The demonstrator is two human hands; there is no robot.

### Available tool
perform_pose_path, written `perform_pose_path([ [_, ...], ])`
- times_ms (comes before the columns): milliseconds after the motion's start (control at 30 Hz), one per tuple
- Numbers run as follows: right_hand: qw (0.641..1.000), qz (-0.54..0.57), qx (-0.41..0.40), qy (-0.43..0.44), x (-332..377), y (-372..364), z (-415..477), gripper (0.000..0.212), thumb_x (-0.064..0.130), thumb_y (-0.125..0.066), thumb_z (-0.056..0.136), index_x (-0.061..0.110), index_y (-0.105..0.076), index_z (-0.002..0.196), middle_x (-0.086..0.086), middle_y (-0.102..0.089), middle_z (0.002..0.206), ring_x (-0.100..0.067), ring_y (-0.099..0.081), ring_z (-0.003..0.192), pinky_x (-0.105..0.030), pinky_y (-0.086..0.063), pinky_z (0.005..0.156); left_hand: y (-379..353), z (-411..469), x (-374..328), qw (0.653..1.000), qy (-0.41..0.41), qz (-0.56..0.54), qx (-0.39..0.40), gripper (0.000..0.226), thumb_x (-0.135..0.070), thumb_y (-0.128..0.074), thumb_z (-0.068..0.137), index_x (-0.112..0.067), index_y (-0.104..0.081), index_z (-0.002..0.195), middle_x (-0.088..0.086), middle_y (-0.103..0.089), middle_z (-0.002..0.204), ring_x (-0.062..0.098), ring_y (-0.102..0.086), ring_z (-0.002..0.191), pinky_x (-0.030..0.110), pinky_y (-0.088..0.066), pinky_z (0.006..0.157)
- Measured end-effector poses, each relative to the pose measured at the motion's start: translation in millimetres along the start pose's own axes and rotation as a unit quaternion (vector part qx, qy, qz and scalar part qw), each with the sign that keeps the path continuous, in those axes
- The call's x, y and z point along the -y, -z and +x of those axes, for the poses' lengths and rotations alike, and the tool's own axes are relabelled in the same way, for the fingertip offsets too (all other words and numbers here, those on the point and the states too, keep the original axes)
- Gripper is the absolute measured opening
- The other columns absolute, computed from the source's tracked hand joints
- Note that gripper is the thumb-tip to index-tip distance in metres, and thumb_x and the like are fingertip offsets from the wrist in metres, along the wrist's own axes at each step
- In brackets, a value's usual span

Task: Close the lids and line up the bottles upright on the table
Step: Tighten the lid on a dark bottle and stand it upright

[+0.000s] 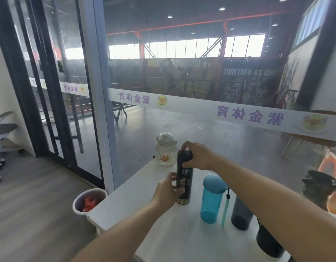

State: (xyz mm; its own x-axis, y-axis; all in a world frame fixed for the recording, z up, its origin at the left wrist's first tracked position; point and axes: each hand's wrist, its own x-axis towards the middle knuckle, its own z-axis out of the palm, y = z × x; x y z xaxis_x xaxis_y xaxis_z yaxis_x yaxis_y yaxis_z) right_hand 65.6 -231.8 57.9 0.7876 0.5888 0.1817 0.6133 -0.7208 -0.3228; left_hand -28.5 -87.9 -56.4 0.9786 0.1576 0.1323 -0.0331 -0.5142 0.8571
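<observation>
Near the desk's (125, 210) far left edge, I hold the black bottle (183, 178) upright (long axis vertical): my left hand (168, 191) clamps its body, my right hand (198, 156) closes over the lid (185, 153) directly above, placed to twist it.

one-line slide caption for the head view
Right hand on the black bottle lid, left hand steadying it on the white table.

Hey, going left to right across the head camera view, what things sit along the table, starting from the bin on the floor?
White bin with red contents → clear white-lidded bottle → black printed bottle, held by the left hand and right hand → blue bottle → grey bottle → black bottle.
</observation>
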Motion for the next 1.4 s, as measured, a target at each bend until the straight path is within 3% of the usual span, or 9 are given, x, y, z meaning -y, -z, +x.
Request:
perform_pose_path([
  [100,1.000,0.007,-0.004,-0.021,-20.7,5.1,17.3,0.048,0.027,-0.079,0.081,0.026,-0.049,0.118,-0.008,-0.063,0.120,-0.025,-0.060,0.098,-0.033,-0.054,0.081,-20.4,18.9,10.0,1.000,0.001,-0.016,0.022,0.059,-0.009,-0.065,0.093,-0.021,-0.039,0.145,-0.002,-0.056,0.139,0.012,-0.062,0.110,0.021,-0.055,0.081],
  [300,0.999,0.005,-0.016,-0.041,-54.6,4.1,65.6,0.040,0.026,-0.077,0.084,0.022,-0.049,0.112,-0.011,-0.056,0.121,-0.025,-0.057,0.096,-0.018,-0.041,0.062,-42.5,75.5,29.7,0.998,-0.008,-0.022,0.062,0.063,-0.003,-0.056,0.097,-0.022,-0.031,0.152,-0.004,-0.049,0.147,0.019,-0.051,0.132,0.025,-0.042,0.104],
  [467,0.999,0.004,-0.019,-0.048,-81.0,5.3,105.5,0.042,0.028,-0.079,0.082,0.018,-0.051,0.111,-0.012,-0.056,0.119,-0.028,-0.056,0.096,-0.022,-0.040,0.059,-58.4,121.4,52.8,0.998,-0.026,0.015,0.064,0.067,-0.013,-0.062,0.095,-0.026,-0.030,0.153,-0.005,-0.046,0.150,0.019,-0.048,0.135,0.040,-0.045,0.108],
  [900,0.997,0.017,-0.050,-0.064,-106.7,-0.5,146.8,0.044,0.031,-0.079,0.082,0.020,-0.047,0.109,-0.014,-0.056,0.122,-0.031,-0.059,0.100,-0.040,-0.057,0.079,-68.7,173.8,79.5,0.990,-0.063,0.106,0.065,0.071,-0.023,-0.059,0.095,-0.032,-0.022,0.155,-0.015,-0.022,0.161,0.011,-0.033,0.144,0.038,-0.037,0.115],
  [1067,0.993,0.027,-0.041,-0.105,-98.4,-3.1,140.4,0.072,0.032,-0.081,0.080,0.024,-0.038,0.136,-0.017,-0.047,0.137,-0.034,-0.056,0.112,-0.044,-0.056,0.088,-59.8,164.1,70.3,0.989,-0.071,0.114,0.060,0.066,-0.024,-0.061,0.095,-0.029,-0.030,0.153,-0.008,-0.028,0.159,0.014,-0.046,0.135,0.034,-0.041,0.111],
  [1167,0.990,0.043,-0.039,-0.125,-84.8,10.2,122.1,0.093,0.037,-0.080,0.081,0.032,-0.020,0.153,-0.013,-0.034,0.150,-0.038,-0.048,0.128,-0.047,-0.049,0.097,-46.5,147.4,50.2,0.987,-0.100,0.116,0.054,0.052,-0.021,-0.063,0.095,-0.020,-0.046,0.145,-0.002,-0.047,0.148,0.013,-0.057,0.121,0.017,-0.045,0.094],
  [1233,0.992,0.015,-0.059,-0.113,-76.3,26.2,104.0,0.071,0.036,-0.073,0.088,0.023,-0.038,0.148,-0.013,-0.043,0.148,-0.034,-0.049,0.128,-0.042,-0.046,0.100,-35.6,135.2,31.8,0.985,-0.119,0.107,0.059,0.042,-0.018,-0.064,0.094,-0.014,-0.056,0.135,0.005,-0.056,0.138,0.015,-0.063,0.111,0.006,-0.046,0.077],
  [1300,0.993,-0.024,-0.057,-0.098,-65.1,42.2,77.7,0.045,0.034,-0.066,0.094,0.015,-0.057,0.133,-0.010,-0.057,0.137,-0.027,-0.055,0.120,-0.037,-0.046,0.101,-26.5,120.6,10.8,0.985,-0.136,0.095,0.053,0.034,-0.017,-0.066,0.093,-0.009,-0.063,0.126,0.009,-0.063,0.126,0.020,-0.067,0.101,0.010,-0.049,0.072],
  [1400,0.994,-0.077,-0.021,-0.080,-45.9,57.6,29.7,0.037,0.034,-0.060,0.097,0.012,-0.063,0.127,-0.007,-0.064,0.127,-0.023,-0.059,0.113,-0.038,-0.046,0.103,-18.0,94.7,-19.8,0.983,-0.159,0.080,0.041,0.025,-0.021,-0.068,0.092,-0.013,-0.068,0.116,0.002,-0.067,0.112,0.017,-0.067,0.089,0.009,-0.047,0.069],
])
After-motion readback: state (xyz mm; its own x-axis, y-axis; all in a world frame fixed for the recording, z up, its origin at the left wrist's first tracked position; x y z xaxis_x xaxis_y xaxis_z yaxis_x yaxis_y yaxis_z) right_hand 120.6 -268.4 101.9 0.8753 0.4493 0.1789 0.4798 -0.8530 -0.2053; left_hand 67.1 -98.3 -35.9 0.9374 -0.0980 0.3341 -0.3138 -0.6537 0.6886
